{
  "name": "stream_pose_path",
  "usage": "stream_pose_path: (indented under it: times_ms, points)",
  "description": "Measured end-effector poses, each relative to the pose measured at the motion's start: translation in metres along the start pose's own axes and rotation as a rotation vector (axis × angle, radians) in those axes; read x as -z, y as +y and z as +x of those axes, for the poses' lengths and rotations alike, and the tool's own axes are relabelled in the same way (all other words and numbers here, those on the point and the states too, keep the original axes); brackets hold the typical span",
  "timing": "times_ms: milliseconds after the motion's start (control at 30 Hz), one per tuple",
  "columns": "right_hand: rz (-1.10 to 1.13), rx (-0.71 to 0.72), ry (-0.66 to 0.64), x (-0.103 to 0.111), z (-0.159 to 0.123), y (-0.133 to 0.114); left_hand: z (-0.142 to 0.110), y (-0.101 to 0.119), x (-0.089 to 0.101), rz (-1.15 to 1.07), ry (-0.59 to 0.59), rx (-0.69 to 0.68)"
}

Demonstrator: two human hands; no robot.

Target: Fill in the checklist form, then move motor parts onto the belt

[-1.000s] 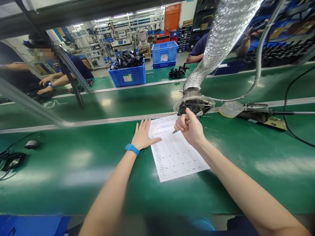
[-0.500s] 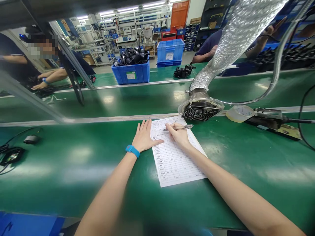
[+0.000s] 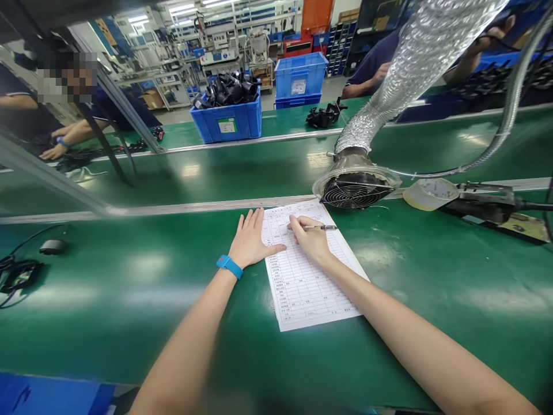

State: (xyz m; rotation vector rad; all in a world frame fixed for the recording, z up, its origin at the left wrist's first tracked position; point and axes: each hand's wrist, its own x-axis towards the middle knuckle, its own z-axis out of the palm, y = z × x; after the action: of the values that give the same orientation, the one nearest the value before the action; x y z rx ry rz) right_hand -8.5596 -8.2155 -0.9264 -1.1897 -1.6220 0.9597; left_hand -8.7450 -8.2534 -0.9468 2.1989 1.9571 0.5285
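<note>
A white printed form sheet [image 3: 309,276] lies on the green bench [image 3: 129,300] in front of me. My left hand [image 3: 251,238] rests flat on the bench, fingers spread, thumb pressing the sheet's left edge; a blue band is on that wrist. My right hand [image 3: 310,237] lies on the upper part of the sheet, fingers closed round a silver pen [image 3: 320,227] that lies nearly level, pointing right.
A foil duct ends in a round fan grille [image 3: 355,189] just beyond the sheet. A tape roll [image 3: 430,193] and a black tool [image 3: 488,207] sit to the right. A blue bin [image 3: 228,120] of black parts stands beyond. Other people work at the far left and back.
My right hand came down from a raised fist with the pen onto the sheet and moved left; the pen now lies nearly level. My left hand stayed put.
</note>
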Motion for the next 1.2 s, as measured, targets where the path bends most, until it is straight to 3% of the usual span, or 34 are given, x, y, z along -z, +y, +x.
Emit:
stream_pose_path:
  times_ms: [500,933,1200]
  points:
    - [-0.124,0.134,0.036,-0.015,0.006,0.012,-0.001,0.001,0.002,0.023,-0.021,-0.063]
    - [-0.104,0.087,0.106,-0.013,-0.002,0.008,-0.002,0.0,0.006,0.001,-0.056,-0.049]
    - [-0.156,0.114,0.055,-0.014,-0.002,0.008,-0.002,0.0,0.003,0.019,-0.032,-0.057]
